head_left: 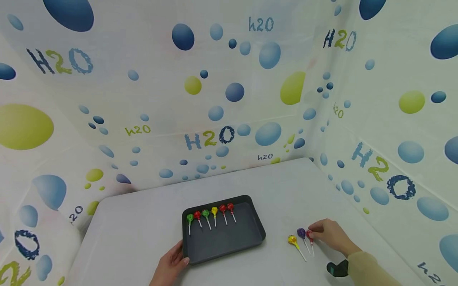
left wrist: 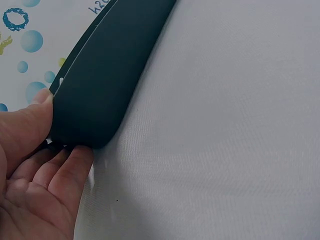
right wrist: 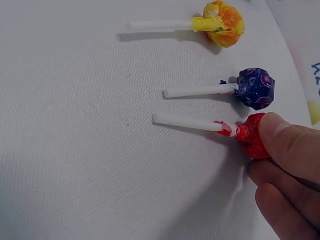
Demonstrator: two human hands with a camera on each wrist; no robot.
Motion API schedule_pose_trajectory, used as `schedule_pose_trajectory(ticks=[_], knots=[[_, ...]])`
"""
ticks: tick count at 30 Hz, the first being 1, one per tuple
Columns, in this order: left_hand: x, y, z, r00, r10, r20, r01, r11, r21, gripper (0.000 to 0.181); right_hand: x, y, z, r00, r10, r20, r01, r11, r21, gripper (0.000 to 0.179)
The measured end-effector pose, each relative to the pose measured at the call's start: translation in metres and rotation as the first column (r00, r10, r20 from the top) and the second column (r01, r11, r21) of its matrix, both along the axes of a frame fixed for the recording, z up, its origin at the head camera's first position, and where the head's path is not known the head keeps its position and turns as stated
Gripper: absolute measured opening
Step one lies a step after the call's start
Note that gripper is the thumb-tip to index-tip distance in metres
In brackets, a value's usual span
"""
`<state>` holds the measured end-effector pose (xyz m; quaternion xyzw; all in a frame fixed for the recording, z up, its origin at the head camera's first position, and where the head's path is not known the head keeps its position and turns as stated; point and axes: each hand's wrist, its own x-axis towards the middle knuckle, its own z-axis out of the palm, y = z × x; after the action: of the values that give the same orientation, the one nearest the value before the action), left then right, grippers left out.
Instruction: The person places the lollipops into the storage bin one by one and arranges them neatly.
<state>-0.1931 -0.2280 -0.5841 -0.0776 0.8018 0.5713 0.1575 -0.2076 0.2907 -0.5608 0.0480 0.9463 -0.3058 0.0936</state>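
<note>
A dark baking tray (head_left: 225, 242) lies on the white table with several lollipops lined up along its far side, green, red and yellow. My left hand (head_left: 169, 265) grips the tray's near left corner, thumb at the rim and fingers under the edge, as the left wrist view shows. To the right of the tray, my right hand (head_left: 330, 235) pinches the wrapped head of a red lollipop (right wrist: 250, 135) between thumb and fingers. Close beside it lies a purple lollipop (right wrist: 256, 89), and beyond that a yellow lollipop (right wrist: 222, 24), their sticks pointing the same way.
The white tabletop (head_left: 143, 222) is bordered by a hanging sheet (head_left: 161, 95) printed with blue and green bubbles and H2O lettering at the back and both sides. A dark band (head_left: 337, 269) shows at the right wrist, by the sleeve.
</note>
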Motion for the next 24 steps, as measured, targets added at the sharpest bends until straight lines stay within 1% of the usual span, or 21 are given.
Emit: schedule_pose_trajectory(ticks=[4, 6, 9, 12, 15, 18, 21, 24], knots=[[0.001, -0.002, -0.001, 1.000, 0.000, 0.002, -0.001, 1.000, 0.005, 0.078, -0.005, 0.005, -0.002, 1.000, 0.017, -0.019, -0.017, 1.000, 0.014, 0.023], [0.001, -0.003, -0.002, 1.000, 0.002, 0.004, -0.002, 1.000, 0.007, 0.079, -0.009, 0.007, 0.001, 0.999, 0.034, -0.040, -0.033, 0.999, 0.009, 0.024], [0.001, -0.005, -0.002, 1.000, 0.008, 0.004, -0.008, 1.000, 0.005, 0.080, -0.019, 0.006, 0.013, 0.994, 0.066, -0.085, -0.068, 0.997, -0.022, 0.025], [0.002, -0.006, -0.002, 1.000, 0.007, -0.008, -0.007, 1.000, 0.004, 0.079, -0.034, -0.005, 0.031, 0.986, 0.107, -0.125, -0.114, 0.992, -0.049, 0.025], [0.002, -0.007, -0.003, 1.000, 0.002, -0.025, -0.002, 1.000, 0.007, 0.079, -0.053, -0.028, 0.048, 0.980, 0.132, -0.147, -0.144, 0.987, -0.072, 0.026], [0.003, -0.007, -0.004, 0.999, -0.002, -0.044, 0.002, 1.000, 0.006, 0.078, -0.074, -0.062, 0.061, 0.973, 0.170, -0.155, -0.183, 0.980, -0.073, 0.026], [0.003, -0.007, -0.004, 0.998, -0.008, -0.061, 0.008, 1.000, 0.002, 0.079, -0.093, -0.104, 0.067, 0.962, 0.215, -0.171, -0.226, 0.973, -0.046, 0.024], [0.003, -0.006, -0.005, 0.997, -0.009, -0.079, 0.009, 1.000, 0.005, 0.078, -0.107, -0.146, 0.067, 0.944, 0.270, -0.188, -0.275, 0.962, 0.000, 0.021]])
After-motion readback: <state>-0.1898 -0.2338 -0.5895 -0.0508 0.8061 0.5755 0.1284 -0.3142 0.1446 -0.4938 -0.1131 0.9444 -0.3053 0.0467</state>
